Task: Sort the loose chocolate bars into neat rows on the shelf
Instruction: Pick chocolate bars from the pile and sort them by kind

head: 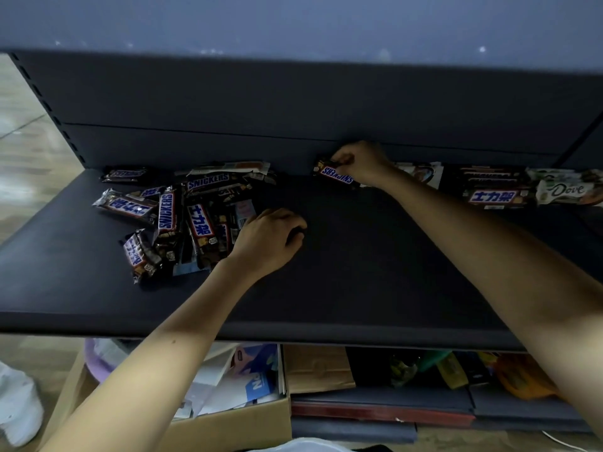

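A loose pile of Snickers bars (182, 216) in brown wrappers lies on the left half of the dark shelf (359, 272). My left hand (270, 236) rests on the shelf at the pile's right edge, fingers curled, touching a bar with a barcode; whether it grips anything is hidden. My right hand (359, 163) is at the back of the shelf, pinching one end of a Snickers bar (334, 174) that lies against the back wall. To its right stand sorted bars: a white-wrapped bar (421, 174), stacked Snickers (492, 187) and Dove bars (567, 190).
The shelf's back panel (293, 102) rises behind the bars, with a slotted upright (42, 96) at the left. Below the shelf's front edge sit an open cardboard box (235, 419) with papers and a lower shelf with mixed goods (456, 373).
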`<action>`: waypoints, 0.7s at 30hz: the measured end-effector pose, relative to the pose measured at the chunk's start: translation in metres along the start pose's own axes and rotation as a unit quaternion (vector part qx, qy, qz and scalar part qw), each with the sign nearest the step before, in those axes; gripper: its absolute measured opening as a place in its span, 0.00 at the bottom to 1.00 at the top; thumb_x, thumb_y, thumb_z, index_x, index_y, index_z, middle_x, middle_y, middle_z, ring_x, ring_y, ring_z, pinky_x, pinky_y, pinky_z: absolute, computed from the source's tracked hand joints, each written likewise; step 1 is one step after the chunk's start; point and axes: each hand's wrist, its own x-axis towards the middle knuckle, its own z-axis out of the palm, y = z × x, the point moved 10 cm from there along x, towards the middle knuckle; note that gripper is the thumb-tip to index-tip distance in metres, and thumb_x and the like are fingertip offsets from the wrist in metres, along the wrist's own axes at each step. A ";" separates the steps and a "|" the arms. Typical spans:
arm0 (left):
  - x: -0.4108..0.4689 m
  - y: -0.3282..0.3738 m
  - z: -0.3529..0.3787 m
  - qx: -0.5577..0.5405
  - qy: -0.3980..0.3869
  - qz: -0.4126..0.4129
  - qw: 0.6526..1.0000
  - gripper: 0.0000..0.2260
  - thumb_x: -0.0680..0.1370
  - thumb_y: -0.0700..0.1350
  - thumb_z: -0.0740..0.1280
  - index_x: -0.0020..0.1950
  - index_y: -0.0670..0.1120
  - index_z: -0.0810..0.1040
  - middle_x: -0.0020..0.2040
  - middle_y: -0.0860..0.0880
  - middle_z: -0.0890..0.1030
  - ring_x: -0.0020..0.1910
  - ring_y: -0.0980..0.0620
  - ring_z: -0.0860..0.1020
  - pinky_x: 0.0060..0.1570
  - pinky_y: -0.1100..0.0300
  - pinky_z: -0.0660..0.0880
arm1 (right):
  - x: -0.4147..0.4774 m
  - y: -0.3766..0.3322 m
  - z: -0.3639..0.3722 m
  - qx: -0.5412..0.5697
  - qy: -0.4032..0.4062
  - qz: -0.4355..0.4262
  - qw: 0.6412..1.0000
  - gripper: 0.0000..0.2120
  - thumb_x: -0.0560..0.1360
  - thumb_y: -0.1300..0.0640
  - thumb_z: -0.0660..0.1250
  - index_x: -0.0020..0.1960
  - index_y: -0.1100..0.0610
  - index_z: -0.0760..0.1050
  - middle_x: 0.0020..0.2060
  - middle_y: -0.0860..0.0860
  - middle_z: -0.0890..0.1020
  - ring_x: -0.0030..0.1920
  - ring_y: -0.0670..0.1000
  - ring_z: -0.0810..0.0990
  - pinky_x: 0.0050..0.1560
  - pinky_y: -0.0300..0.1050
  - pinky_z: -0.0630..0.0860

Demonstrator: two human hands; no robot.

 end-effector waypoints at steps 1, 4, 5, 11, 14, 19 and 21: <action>0.002 -0.003 0.000 -0.012 -0.005 -0.007 1.000 0.13 0.79 0.49 0.60 0.63 0.51 0.75 0.63 0.52 0.74 0.63 0.51 0.71 0.61 0.56 0.67 | 0.005 0.000 0.000 -0.015 0.004 -0.002 1.000 0.15 0.73 0.64 0.68 0.60 0.61 0.76 0.58 0.56 0.80 0.58 0.51 0.78 0.55 0.38 0.71; 0.005 -0.009 0.001 -0.041 -0.031 -0.019 0.998 0.13 0.79 0.49 0.60 0.63 0.52 0.75 0.64 0.53 0.74 0.63 0.53 0.71 0.60 0.59 0.66 | 0.013 -0.003 -0.001 -0.081 0.024 -0.017 0.996 0.14 0.73 0.62 0.68 0.59 0.59 0.78 0.58 0.54 0.80 0.58 0.51 0.78 0.55 0.38 0.70; 0.005 -0.009 0.001 -0.042 -0.038 -0.019 0.998 0.13 0.79 0.49 0.60 0.63 0.53 0.74 0.64 0.53 0.74 0.64 0.53 0.71 0.60 0.60 0.66 | 0.014 -0.004 0.000 -0.093 0.027 -0.020 0.995 0.14 0.73 0.62 0.68 0.59 0.58 0.78 0.57 0.54 0.81 0.58 0.51 0.78 0.55 0.38 0.70; 0.005 -0.008 0.001 -0.033 -0.036 -0.017 0.999 0.13 0.79 0.49 0.61 0.63 0.53 0.74 0.64 0.53 0.74 0.63 0.53 0.72 0.61 0.59 0.67 | 0.015 -0.005 0.006 -0.121 0.033 -0.043 0.991 0.13 0.74 0.64 0.67 0.58 0.59 0.78 0.56 0.55 0.81 0.57 0.53 0.78 0.54 0.39 0.70; 0.004 -0.008 0.001 -0.037 -0.037 -0.015 0.999 0.13 0.79 0.49 0.61 0.63 0.53 0.74 0.64 0.53 0.74 0.63 0.53 0.72 0.60 0.59 0.66 | 0.012 -0.007 0.010 -0.158 0.048 -0.080 0.983 0.11 0.75 0.64 0.65 0.57 0.62 0.77 0.57 0.57 0.77 0.57 0.56 0.76 0.53 0.41 0.69; 0.004 -0.008 0.002 -0.030 -0.041 -0.014 0.999 0.13 0.79 0.49 0.60 0.63 0.53 0.74 0.65 0.53 0.73 0.64 0.53 0.71 0.61 0.59 0.66 | 0.010 -0.006 0.008 -0.179 0.072 -0.084 0.978 0.13 0.77 0.63 0.62 0.61 0.60 0.76 0.58 0.58 0.75 0.59 0.58 0.73 0.56 0.43 0.68; 0.003 -0.007 0.003 -0.026 -0.045 -0.015 0.999 0.14 0.79 0.49 0.60 0.64 0.53 0.73 0.65 0.52 0.73 0.64 0.52 0.71 0.61 0.58 0.66 | 0.009 -0.006 0.008 -0.181 0.067 -0.084 0.978 0.14 0.77 0.64 0.61 0.61 0.60 0.76 0.59 0.58 0.75 0.60 0.58 0.73 0.56 0.43 0.68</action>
